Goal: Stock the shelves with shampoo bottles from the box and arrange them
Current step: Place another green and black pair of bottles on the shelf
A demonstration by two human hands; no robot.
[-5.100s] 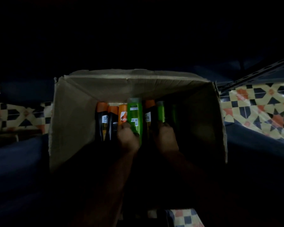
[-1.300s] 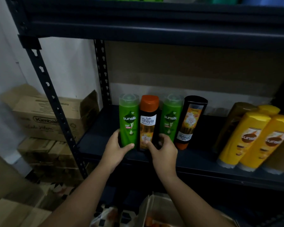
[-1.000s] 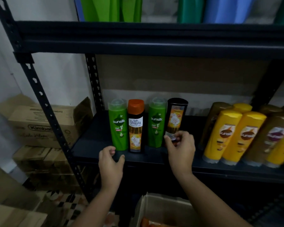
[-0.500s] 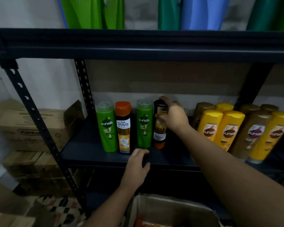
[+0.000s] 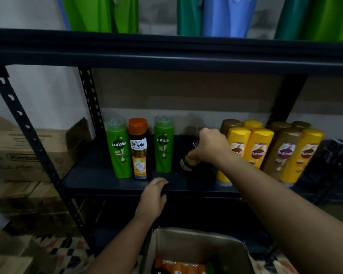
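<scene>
Our right hand [image 5: 210, 147] grips the black bottle [image 5: 187, 162], tilted in the open gap between the green bottle [image 5: 163, 144] and the yellow bottles [image 5: 246, 147]. Our left hand [image 5: 153, 196] rests with relaxed fingers on the shelf's [image 5: 99, 175] near edge, above the box [image 5: 190, 246].

We're looking at the dark metal shelf [image 5: 91, 175], and standing on it at the left is a tight row of three: a green Sunsilk bottle [image 5: 118, 148], an orange-capped Shayla bottle [image 5: 140, 149], then a second green Sunsilk bottle [image 5: 163, 145]. Over on the right we've got a cluster of yellow and brown Sunsilk bottles [image 5: 265, 149], leaning together. Above, the upper shelf [image 5: 166, 50] carries green and blue containers [image 5: 216, 14]. Down on the patterned floor [image 5: 61, 248] sits an open cardboard box [image 5: 196, 244].
</scene>
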